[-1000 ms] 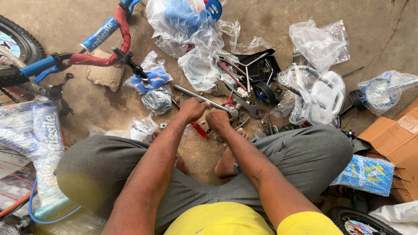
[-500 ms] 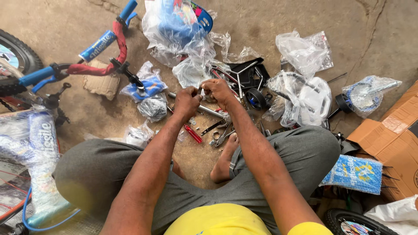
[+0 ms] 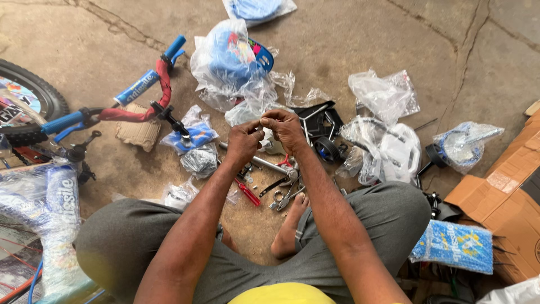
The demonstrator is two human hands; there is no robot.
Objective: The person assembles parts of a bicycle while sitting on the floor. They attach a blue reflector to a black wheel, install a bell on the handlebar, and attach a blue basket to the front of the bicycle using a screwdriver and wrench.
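We pinch a small part (image 3: 262, 130), too tiny to identify, between left hand (image 3: 243, 142) and right hand (image 3: 287, 128), fingertips meeting above the tools (image 3: 275, 188).

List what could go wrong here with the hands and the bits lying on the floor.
1. The left hand and right hand pinch something too small to make out above the floor; dropped, it might vanish among the loose tools and plastic bags.
2. The bare foot lies right beside the pliers and could get jabbed.
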